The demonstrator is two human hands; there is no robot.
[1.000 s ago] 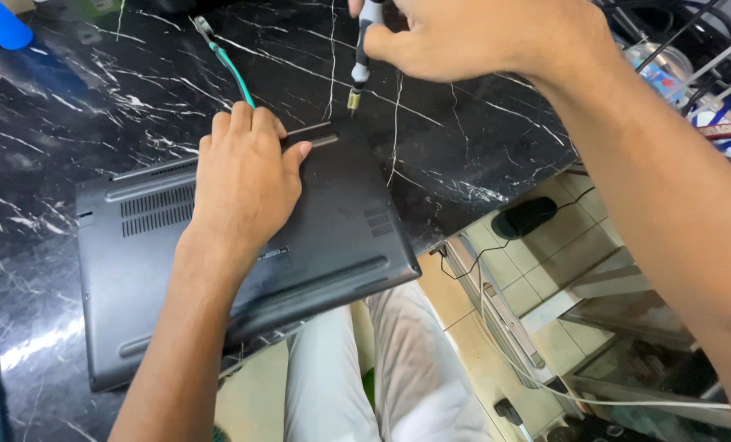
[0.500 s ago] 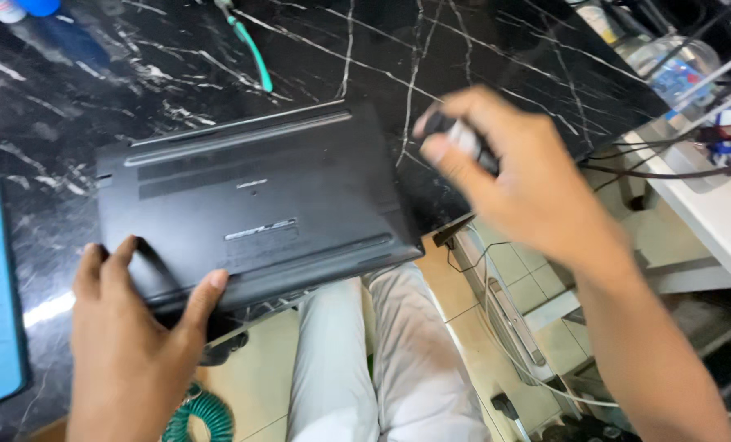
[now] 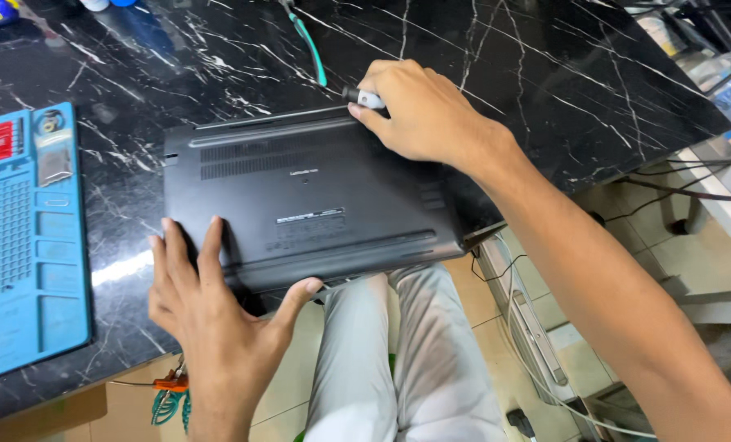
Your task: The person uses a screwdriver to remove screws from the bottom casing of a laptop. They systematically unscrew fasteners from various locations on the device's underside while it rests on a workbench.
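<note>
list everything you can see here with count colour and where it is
laptop: 1, black, upside down at the counter's near edge
counter: 1, black marble with white veins, under everything
repair mat: 1, blue, left of the laptop
tweezers: 1, green-handled, behind the laptop
screwdriver: 1, silver and black, at the laptop's far edge in the right hand
coiled cable: 1, green, below the counter's edge
left hand: 1, gripping the laptop's near left corner
right hand: 1, closed on the screwdriver
</note>
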